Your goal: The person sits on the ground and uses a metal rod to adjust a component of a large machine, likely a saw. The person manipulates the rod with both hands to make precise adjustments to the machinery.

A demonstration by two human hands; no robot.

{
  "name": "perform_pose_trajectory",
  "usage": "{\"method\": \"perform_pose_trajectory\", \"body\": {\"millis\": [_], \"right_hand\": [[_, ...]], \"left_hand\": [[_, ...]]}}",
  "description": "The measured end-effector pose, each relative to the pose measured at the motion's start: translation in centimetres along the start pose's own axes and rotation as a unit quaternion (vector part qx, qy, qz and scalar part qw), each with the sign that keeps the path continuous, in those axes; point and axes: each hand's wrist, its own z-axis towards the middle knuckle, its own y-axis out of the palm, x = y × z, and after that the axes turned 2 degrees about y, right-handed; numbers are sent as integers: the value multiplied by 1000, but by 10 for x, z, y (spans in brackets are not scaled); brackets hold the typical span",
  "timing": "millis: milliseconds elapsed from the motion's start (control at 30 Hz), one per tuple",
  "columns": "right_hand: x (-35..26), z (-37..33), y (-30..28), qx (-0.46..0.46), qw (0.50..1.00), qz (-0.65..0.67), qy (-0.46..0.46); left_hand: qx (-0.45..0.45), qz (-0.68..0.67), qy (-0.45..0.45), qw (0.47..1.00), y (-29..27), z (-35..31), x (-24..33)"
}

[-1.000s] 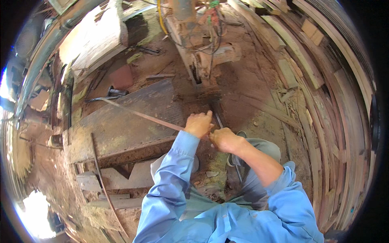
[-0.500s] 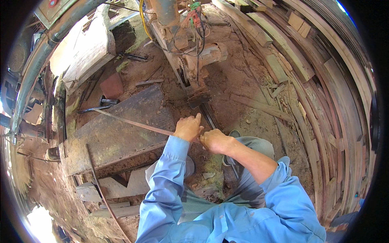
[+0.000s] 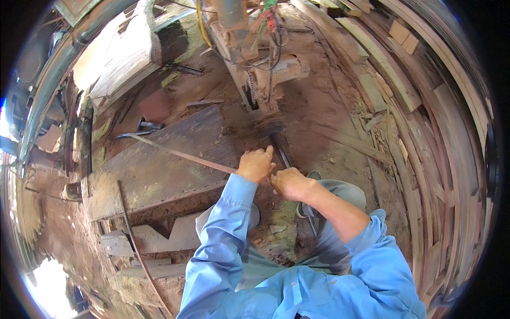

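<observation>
Over the dirt floor, my left hand (image 3: 256,166) is closed around one end of a long, thin brownish strip (image 3: 186,156), with one digit sticking up. From there the strip runs left across a big dusty slab (image 3: 164,159). My right hand (image 3: 291,183) is a fist close beside the left one, by the strip's end. What lies inside its fingers is hidden. A dark metal rail (image 3: 280,150) passes behind the right hand, from the machine's foot toward my legs.
Ahead stands a rusty machine (image 3: 271,109) with a chain, motor and hanging wires. A hammer (image 3: 150,126) lies past the slab. Long boards (image 3: 388,69) are stacked along the right. Another curved strip (image 3: 130,234) leans at the left, near a notched board (image 3: 159,236).
The whole view has shifted slightly, so the surroundings sit a little farther right. Both hands stay close together, with the left still gripping the strip.
</observation>
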Motion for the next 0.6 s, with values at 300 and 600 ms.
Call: {"method": "perform_pose_trajectory", "body": {"millis": [300, 600], "right_hand": [[-1, -3, -1, 8, 1000, 2, 7], [-1, -3, -4, -2, 1000, -5, 4]], "left_hand": [[-1, 2, -15, 1000, 0, 1, 7], [-16, 2, -24, 1000, 2, 5, 5]]}}
